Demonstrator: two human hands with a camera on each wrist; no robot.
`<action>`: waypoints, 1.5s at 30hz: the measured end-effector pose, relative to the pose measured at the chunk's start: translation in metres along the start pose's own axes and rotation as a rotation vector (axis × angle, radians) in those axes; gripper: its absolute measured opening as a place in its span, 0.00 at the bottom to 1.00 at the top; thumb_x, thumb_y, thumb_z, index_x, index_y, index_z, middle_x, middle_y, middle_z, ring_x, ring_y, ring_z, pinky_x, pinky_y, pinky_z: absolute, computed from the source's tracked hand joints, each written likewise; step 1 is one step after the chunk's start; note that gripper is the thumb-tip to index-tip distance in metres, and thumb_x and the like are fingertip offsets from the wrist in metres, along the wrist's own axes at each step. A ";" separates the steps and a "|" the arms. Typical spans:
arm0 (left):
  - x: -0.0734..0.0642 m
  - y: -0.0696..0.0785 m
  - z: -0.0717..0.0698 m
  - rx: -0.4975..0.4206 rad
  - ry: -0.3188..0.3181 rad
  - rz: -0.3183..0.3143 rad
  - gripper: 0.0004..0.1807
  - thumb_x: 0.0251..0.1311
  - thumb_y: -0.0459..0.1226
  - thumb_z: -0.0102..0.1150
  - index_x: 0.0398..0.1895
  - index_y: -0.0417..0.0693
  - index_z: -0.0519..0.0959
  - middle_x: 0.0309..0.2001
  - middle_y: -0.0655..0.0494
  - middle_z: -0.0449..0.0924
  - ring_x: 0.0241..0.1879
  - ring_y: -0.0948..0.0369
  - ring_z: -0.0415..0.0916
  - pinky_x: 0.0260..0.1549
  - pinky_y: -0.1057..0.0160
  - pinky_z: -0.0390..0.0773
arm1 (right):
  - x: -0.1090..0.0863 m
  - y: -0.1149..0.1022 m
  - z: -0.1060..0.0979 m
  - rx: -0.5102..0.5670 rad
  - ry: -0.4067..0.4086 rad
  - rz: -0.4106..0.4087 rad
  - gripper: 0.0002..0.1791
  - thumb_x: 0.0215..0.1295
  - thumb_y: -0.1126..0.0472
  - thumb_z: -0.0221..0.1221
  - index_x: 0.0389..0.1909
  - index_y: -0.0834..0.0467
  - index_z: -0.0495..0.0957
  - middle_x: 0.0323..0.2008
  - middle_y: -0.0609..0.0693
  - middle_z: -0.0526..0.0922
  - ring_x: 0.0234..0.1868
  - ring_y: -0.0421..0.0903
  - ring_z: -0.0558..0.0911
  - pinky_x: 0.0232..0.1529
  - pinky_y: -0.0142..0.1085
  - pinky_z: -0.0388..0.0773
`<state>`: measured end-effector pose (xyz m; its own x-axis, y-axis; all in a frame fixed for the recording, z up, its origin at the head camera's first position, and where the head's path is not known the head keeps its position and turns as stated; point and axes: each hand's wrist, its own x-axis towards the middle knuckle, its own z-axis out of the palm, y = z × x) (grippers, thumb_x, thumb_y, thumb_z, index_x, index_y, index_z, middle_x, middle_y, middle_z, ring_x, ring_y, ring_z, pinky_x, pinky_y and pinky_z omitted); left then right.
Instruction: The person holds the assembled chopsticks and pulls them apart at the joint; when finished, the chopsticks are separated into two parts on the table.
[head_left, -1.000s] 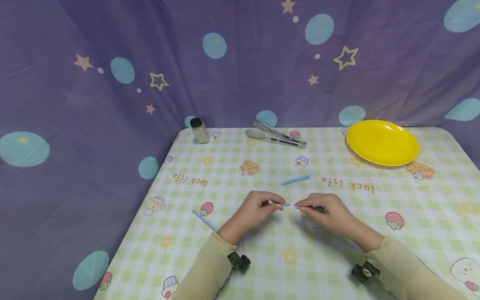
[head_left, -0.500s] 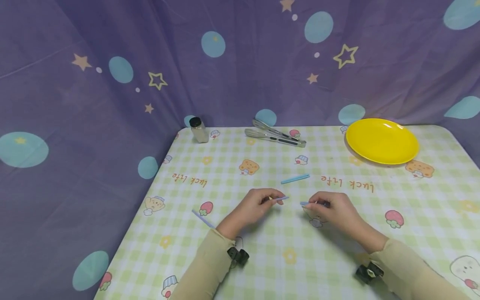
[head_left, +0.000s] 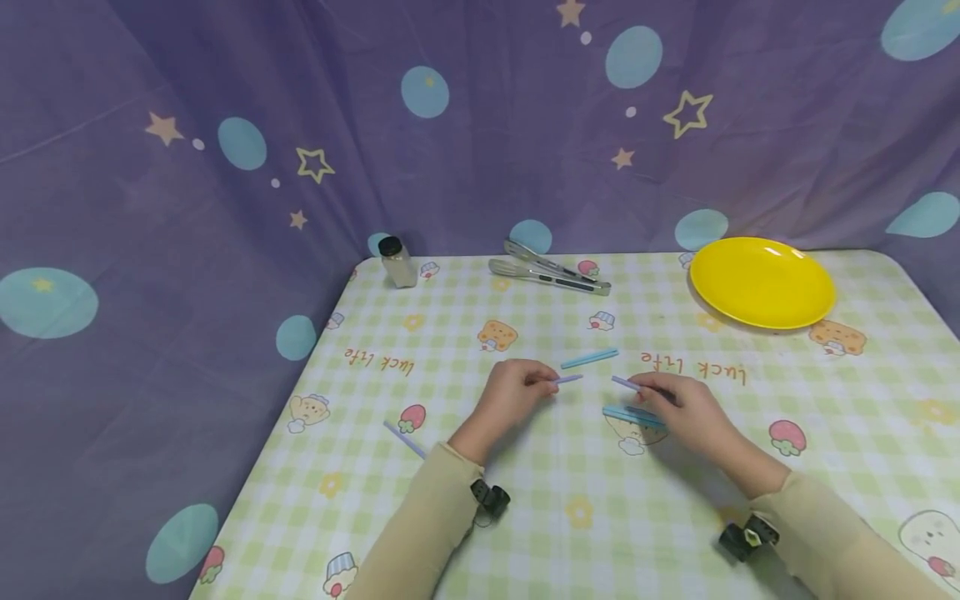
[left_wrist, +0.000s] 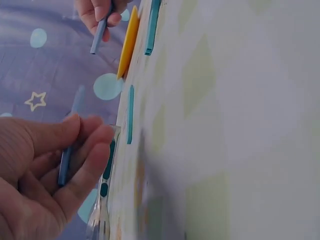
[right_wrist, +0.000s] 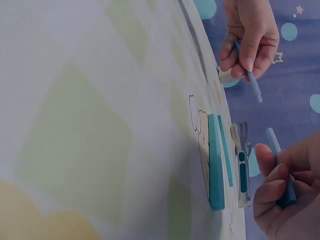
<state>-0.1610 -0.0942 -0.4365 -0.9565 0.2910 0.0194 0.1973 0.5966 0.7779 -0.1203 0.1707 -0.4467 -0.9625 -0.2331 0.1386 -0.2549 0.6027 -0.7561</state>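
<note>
My left hand pinches a slim lavender-blue chopstick section between thumb and fingers; in the right wrist view its tip narrows to a small peg. Opposite, my right hand pinches a second chopstick section, which looks plain-ended in the right wrist view. The two sections point toward each other with a gap between them, above the table. Below the right hand lies a teal stick-shaped piece, partly covered by that hand. A teal pair of sticks rests just beyond the hands.
Another lavender stick lies by the left forearm, which hides its near end. Along the back of the checked tablecloth are a black-capped jar, metal tongs and a yellow plate.
Both hands have moved away from the body, and the two sections, nearly touching a second ago, are now apart. The teal piece under the right hand has come into view.
</note>
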 end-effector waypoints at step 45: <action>0.054 0.014 0.043 0.297 0.151 -0.174 0.11 0.48 0.44 0.76 0.17 0.57 0.82 0.23 0.68 0.77 0.29 0.64 0.73 0.35 0.65 0.73 | 0.011 0.015 0.004 -0.026 -0.077 0.220 0.07 0.59 0.56 0.68 0.28 0.55 0.83 0.27 0.45 0.82 0.32 0.45 0.74 0.39 0.40 0.69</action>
<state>-0.2009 -0.0373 -0.4515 -0.9978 0.0658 0.0122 0.0612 0.8248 0.5621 -0.1347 0.1744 -0.4593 -0.9855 -0.1509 -0.0771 -0.0433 0.6645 -0.7461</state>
